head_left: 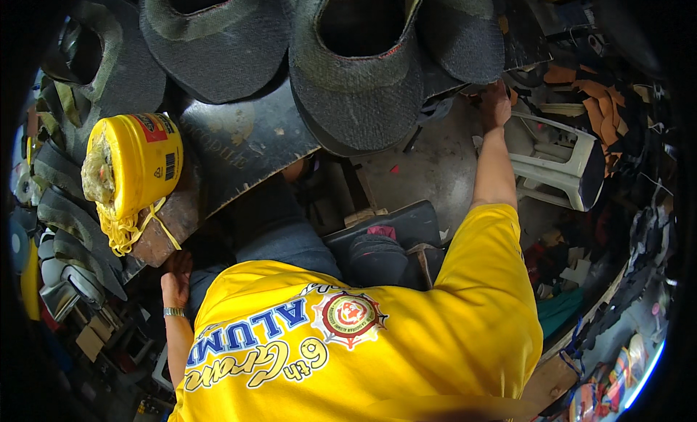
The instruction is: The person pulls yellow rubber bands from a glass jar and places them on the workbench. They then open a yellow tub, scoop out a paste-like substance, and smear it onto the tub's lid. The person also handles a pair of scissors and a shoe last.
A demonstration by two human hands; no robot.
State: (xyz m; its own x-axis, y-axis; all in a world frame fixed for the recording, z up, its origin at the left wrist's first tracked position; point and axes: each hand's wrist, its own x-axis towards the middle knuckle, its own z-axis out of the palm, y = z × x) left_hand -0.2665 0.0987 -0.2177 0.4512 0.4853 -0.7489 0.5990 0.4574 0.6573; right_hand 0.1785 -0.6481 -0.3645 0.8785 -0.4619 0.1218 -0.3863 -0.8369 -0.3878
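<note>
My right arm stretches out to the far right of the table. My right hand (496, 106) is there with fingers curled, just below the toe of a dark shoe upper (462, 41); what it grips is hidden. My left hand (177, 271) hangs low by the table's near left corner, a metal-banded watch (174, 312) on its wrist; its fingers are in shadow. Above that corner a yellow plastic tub (149, 161) lies tilted, its mouth crusted with dried stuff and yellow strands dangling. Two more shoe uppers, one in the middle (357, 103) and one to its left (218, 52), rest on the black tabletop (250, 142).
A pale plastic stool (555, 161) stands on the floor at right, with brown leather-like scraps (602, 103) behind it. More dark uppers (80, 226) are stacked at left. A black board or seat (385, 230) lies by my legs. Scraps and colourful bags (617, 378) line the right side.
</note>
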